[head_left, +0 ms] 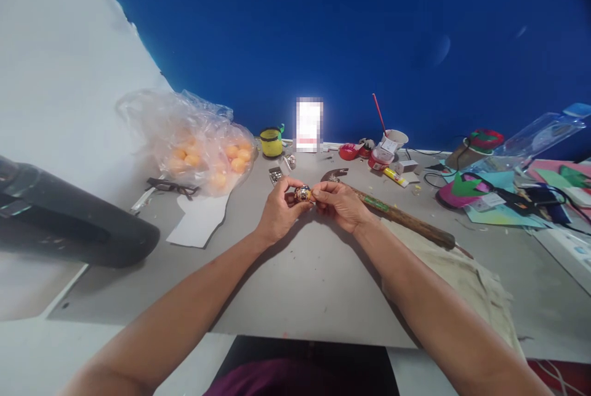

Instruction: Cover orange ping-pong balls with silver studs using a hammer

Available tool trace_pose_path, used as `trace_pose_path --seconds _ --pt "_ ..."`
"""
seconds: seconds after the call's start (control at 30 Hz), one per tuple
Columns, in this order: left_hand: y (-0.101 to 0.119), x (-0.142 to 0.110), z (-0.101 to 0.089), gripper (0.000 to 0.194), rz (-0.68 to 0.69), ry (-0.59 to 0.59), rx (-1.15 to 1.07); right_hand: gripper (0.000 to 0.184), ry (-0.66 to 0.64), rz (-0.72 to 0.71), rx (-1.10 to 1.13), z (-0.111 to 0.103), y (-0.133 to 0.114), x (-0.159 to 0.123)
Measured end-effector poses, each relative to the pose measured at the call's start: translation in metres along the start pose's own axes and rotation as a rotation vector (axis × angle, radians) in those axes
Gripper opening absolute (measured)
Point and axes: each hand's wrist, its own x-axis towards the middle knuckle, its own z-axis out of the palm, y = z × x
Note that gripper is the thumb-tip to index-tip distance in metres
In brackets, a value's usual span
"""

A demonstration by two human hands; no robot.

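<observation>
Left hand (pixel 280 211) closed around shiny round piece (pixel 303 193); right hand (pixel 340 204) pinched at its edge; possible slip: smooth-looking surface

The table (pixel 300 285) is grey. Above its middle, a small round piece (pixel 303 193) gleams silver and gold. Toward the far left corner, orange balls (pixel 190 160) show through a clear bag (pixel 150 117); at the far edge, a yellow cup (pixel 271 146) has a black band. The hammer handle (pixel 415 228) is brown with a green patch (pixel 376 202). Beige cloth (pixel 471 279) reaches the near edge; toward the right edge, a magenta cup (pixel 447 194) bears green leaf shapes (pixel 465 185).
</observation>
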Motion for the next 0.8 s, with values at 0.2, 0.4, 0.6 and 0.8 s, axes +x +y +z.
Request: trace_pose_path --seconds 0.2,0.4,0.6,0.8 --pt "0.001 -0.001 -0.001 0.038 0.005 -0.012 0.048 0.043 0.013 0.037 0.002 0.0 -0.001 0.0" --pt "0.001 -0.003 -0.001 0.035 0.032 0.002 0.107 0.042 0.045 0.035 -0.035 0.001 -0.003 -0.001" --pt "0.0 -0.005 0.0 0.036 0.041 0.018 0.09 0.027 0.03 -0.11 -0.239 0.002 -0.01 -0.005" --pt "-0.004 -0.008 0.001 0.04 0.094 0.098 0.124 0.016 0.029 -0.175 -0.329 0.004 -0.01 -0.007"
